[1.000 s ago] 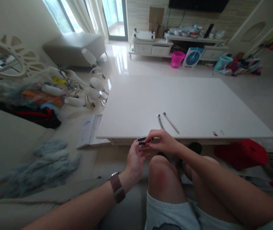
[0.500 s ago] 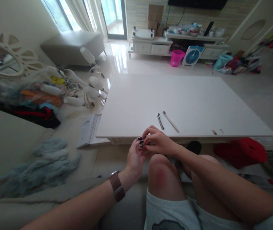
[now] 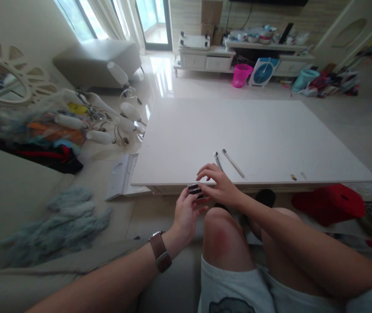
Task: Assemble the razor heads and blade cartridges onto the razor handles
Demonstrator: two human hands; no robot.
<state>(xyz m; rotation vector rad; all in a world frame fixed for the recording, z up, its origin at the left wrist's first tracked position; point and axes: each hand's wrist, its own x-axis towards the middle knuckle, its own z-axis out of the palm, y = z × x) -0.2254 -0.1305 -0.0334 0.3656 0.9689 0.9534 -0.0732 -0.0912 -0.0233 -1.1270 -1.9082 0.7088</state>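
Note:
Just below the table's front edge, my left hand (image 3: pixel 185 214) grips a small flat block with dark and silvery stripes (image 3: pixel 194 189) between thumb and fingers. Its exact kind is too small to make out. My right hand (image 3: pixel 220 186) is beside it, fingers apart and lifted, with the thumb close to the block's right side; whether it touches I cannot tell. Beyond the right hand, a slim dark-and-silver tool (image 3: pixel 218 161) lies on the white table (image 3: pixel 179 143), its near end hidden by the hand. A thin pale stick with a dark tip (image 3: pixel 233 163) lies next to it.
Two tiny pieces, one gold and dark (image 3: pixel 293 177) and one pale (image 3: pixel 303 175), lie near the table's front right. A red object (image 3: pixel 331 203) is below that corner. A white open box (image 3: pixel 121 178) and a chandelier (image 3: pixel 121 117) are on the floor left of the table.
My right hand's fingers have lifted and spread away from the striped block, so more of it shows. The left hand keeps hold of it. The view has shifted slightly.

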